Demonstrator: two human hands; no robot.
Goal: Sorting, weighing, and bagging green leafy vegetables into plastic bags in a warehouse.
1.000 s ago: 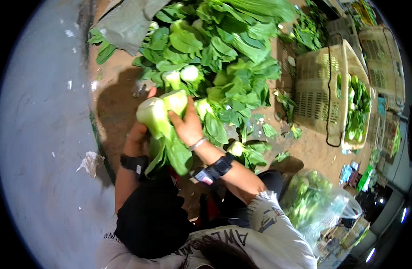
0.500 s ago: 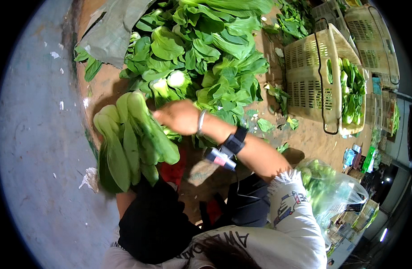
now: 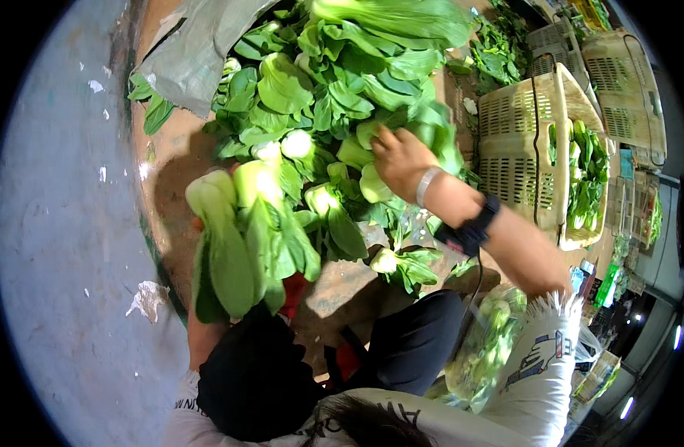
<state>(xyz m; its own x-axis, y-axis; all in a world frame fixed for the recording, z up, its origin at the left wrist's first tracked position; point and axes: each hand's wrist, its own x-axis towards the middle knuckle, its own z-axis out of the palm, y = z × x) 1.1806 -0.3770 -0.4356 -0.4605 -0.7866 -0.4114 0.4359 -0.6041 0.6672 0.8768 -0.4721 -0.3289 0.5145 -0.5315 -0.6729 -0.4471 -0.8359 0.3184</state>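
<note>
My left hand (image 3: 196, 223) is mostly hidden behind a bunch of bok choy (image 3: 221, 242) that it holds up at the left, pale bases upward, dark leaves hanging. My right hand (image 3: 393, 155) reaches into the large pile of bok choy (image 3: 346, 71) higher up and right, fingers curled round the base of another head (image 3: 375, 182); part of the grip is hidden. Loose heads (image 3: 387, 262) lie below the pile.
A grey sheet (image 3: 185, 52) lies at the pile's upper left. At right stand pale plastic crates (image 3: 517, 156), one holding greens. A clear bag of greens (image 3: 476, 357) sits by my right knee. A blue-grey surface (image 3: 74, 223) runs along the left on the brown floor's edge (image 3: 171, 208).
My right hand has left the held bunch and moved up and right into the pile, taking hold of another head. The bunch in my left hand has shifted left since a second ago.
</note>
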